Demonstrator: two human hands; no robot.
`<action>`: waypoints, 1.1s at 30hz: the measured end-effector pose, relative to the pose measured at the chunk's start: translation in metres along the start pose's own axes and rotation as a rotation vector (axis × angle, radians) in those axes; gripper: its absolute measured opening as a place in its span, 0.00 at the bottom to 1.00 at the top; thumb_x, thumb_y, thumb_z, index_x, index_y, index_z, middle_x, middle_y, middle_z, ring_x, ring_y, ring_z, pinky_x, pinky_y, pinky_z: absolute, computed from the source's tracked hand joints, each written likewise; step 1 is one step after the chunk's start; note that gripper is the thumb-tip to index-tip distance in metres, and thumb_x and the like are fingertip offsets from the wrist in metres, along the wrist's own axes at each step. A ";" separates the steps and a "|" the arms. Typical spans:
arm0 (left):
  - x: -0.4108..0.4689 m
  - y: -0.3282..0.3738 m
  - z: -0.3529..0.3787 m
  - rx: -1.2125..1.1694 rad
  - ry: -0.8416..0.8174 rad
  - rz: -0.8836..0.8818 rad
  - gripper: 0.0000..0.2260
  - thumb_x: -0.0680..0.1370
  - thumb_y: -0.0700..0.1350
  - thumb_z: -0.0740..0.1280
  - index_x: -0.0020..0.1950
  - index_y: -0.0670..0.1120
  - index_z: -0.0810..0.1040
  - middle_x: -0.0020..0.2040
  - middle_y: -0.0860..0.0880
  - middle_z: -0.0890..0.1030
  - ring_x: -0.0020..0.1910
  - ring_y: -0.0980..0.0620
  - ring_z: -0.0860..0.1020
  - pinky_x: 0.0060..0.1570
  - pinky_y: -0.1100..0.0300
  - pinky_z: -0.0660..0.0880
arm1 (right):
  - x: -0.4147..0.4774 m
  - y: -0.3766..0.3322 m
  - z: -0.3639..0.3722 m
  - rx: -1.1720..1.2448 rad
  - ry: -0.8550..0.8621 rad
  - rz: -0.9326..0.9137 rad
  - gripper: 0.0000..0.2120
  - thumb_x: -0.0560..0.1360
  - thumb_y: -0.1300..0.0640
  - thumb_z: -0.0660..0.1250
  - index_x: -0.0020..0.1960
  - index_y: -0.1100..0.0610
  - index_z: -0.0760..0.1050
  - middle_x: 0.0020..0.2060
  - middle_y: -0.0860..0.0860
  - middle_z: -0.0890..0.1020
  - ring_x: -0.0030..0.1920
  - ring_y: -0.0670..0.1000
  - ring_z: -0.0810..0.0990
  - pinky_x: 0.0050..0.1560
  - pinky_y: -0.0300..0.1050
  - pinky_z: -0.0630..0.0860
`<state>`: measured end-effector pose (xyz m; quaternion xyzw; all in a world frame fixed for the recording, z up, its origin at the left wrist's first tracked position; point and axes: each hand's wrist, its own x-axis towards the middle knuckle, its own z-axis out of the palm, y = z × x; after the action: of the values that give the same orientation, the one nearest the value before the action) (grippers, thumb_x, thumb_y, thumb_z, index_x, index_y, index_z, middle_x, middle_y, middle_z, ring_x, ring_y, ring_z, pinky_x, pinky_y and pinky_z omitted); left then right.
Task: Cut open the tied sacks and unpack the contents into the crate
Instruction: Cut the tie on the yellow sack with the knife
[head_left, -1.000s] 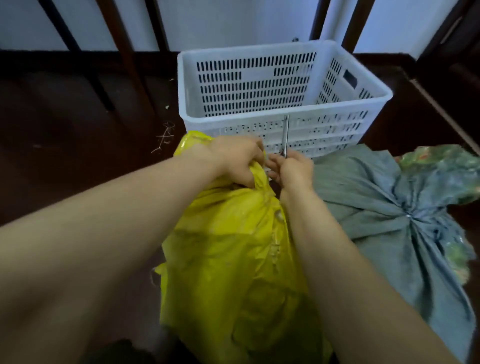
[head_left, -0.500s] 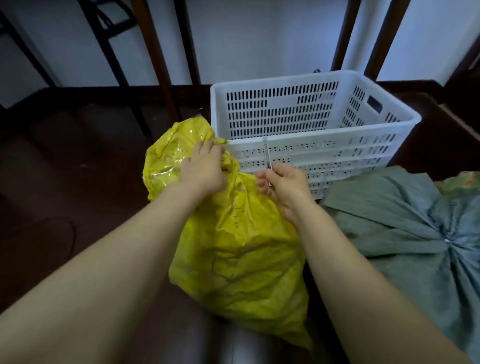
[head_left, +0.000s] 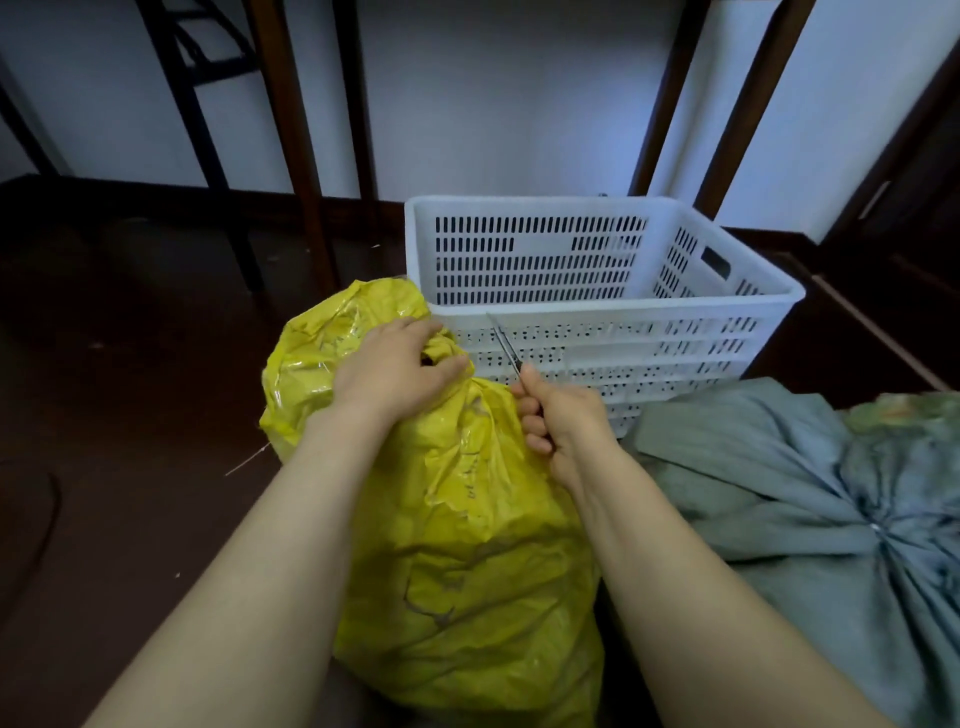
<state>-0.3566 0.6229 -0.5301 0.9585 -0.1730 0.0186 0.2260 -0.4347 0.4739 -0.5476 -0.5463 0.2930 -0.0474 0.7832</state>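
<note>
A yellow plastic sack (head_left: 457, 525) lies on the dark floor in front of me, its bunched neck pointing toward the white slotted crate (head_left: 597, 322). My left hand (head_left: 395, 366) grips the gathered neck of the sack. My right hand (head_left: 558, 415) is curled round the handles of thin scissors (head_left: 503, 343), whose blades point up and away, just right of the neck. The crate looks empty from here. A grey-blue cloth sack (head_left: 810, 514), tied at a knot, lies to the right.
Dark wooden furniture legs (head_left: 291, 140) stand behind the crate against a pale wall. A patterned green bundle (head_left: 914, 410) peeks out at the far right. The dark floor (head_left: 130, 415) stretches to the left.
The view has tilted up and the sack's top has flopped left. My left hand moved from the sack's side onto its neck, and the scissors now tilt left.
</note>
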 end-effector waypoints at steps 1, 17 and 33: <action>0.002 -0.001 0.000 0.003 0.001 -0.012 0.27 0.74 0.64 0.62 0.71 0.56 0.66 0.72 0.51 0.67 0.71 0.48 0.65 0.65 0.47 0.67 | 0.000 -0.001 0.001 -0.004 0.015 0.007 0.14 0.77 0.53 0.67 0.37 0.61 0.75 0.19 0.47 0.69 0.16 0.43 0.62 0.14 0.33 0.56; -0.011 -0.007 -0.004 0.019 0.172 -0.131 0.26 0.73 0.68 0.60 0.59 0.50 0.78 0.55 0.47 0.80 0.57 0.44 0.76 0.42 0.57 0.66 | -0.007 -0.007 0.021 0.344 -0.064 0.088 0.11 0.76 0.53 0.66 0.43 0.62 0.75 0.22 0.49 0.76 0.17 0.43 0.68 0.16 0.33 0.64; -0.006 -0.006 -0.004 -0.062 0.049 -0.088 0.21 0.75 0.64 0.60 0.67 0.61 0.72 0.66 0.49 0.75 0.66 0.44 0.70 0.57 0.51 0.70 | -0.007 -0.006 0.022 0.138 -0.106 0.072 0.11 0.80 0.56 0.60 0.39 0.56 0.68 0.17 0.45 0.66 0.15 0.41 0.58 0.14 0.33 0.51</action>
<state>-0.3601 0.6319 -0.5297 0.9569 -0.1258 0.0269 0.2603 -0.4273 0.4929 -0.5349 -0.4820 0.2666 -0.0102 0.8345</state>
